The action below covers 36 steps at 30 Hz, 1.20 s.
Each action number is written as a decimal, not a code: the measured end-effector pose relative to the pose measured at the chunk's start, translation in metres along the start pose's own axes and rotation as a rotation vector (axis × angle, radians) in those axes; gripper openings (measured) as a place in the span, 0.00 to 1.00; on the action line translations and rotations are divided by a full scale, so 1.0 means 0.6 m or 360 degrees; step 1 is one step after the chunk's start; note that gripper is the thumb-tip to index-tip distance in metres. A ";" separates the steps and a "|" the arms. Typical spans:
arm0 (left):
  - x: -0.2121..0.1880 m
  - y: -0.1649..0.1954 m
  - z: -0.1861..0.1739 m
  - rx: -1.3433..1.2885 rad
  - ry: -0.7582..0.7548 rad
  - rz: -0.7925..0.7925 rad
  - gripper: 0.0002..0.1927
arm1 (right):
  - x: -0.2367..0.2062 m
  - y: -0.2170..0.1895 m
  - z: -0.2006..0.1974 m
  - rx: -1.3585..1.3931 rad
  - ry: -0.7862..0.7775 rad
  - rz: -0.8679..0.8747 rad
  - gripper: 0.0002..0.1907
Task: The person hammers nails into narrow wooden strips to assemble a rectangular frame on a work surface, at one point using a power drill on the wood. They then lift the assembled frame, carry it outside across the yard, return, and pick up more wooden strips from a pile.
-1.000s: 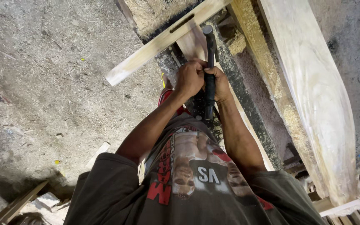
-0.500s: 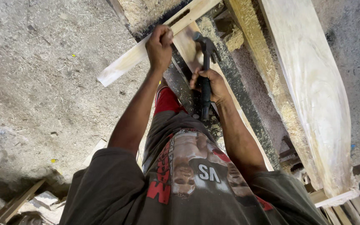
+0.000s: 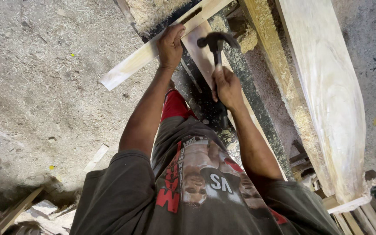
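My left hand (image 3: 170,45) presses down on a pale wooden slat (image 3: 131,67) that has a slot cut near its far end and lies across a dark workbench. A black claw hammer (image 3: 216,43) stands raised over a second pale board (image 3: 205,61) that runs lengthwise beneath the slat. My right hand (image 3: 226,87) is closed round the hammer's handle, a little below its head. My dark printed shirt fills the bottom of the view.
A long pale plank (image 3: 327,95) leans along the right side beside a sawdust-covered beam (image 3: 275,65). The concrete floor (image 3: 44,87) on the left is strewn with sawdust. Wood offcuts (image 3: 27,211) lie at the bottom left and more scraps (image 3: 357,209) at the bottom right.
My left hand left the hammer handle and moved up onto the slotted slat. The hammer head has risen above the lengthwise board.
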<state>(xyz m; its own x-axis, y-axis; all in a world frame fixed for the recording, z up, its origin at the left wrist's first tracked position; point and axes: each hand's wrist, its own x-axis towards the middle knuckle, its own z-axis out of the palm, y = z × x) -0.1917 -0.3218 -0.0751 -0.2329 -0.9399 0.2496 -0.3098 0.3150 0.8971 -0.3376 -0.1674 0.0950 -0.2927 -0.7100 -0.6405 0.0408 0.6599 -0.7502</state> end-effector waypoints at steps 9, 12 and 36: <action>-0.002 -0.004 0.003 -0.0039 0.0066 0.0017 0.10 | -0.013 -0.089 -0.013 -0.0671 0.0305 -0.1109 0.31; -0.002 -0.002 0.002 -0.0041 0.0072 0.0021 0.13 | 0.017 -0.067 0.013 -0.0648 0.0277 -0.0948 0.30; 0.009 0.001 -0.005 -0.0125 0.0039 -0.0026 0.07 | 0.071 -0.018 0.060 -0.0984 0.0395 -0.0997 0.21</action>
<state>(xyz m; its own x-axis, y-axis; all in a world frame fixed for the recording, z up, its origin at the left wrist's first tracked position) -0.1901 -0.3272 -0.0720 -0.2056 -0.9481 0.2426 -0.2401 0.2891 0.9267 -0.3163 -0.2138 0.0698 -0.2886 -0.9567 -0.0388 -0.6928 0.2366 -0.6812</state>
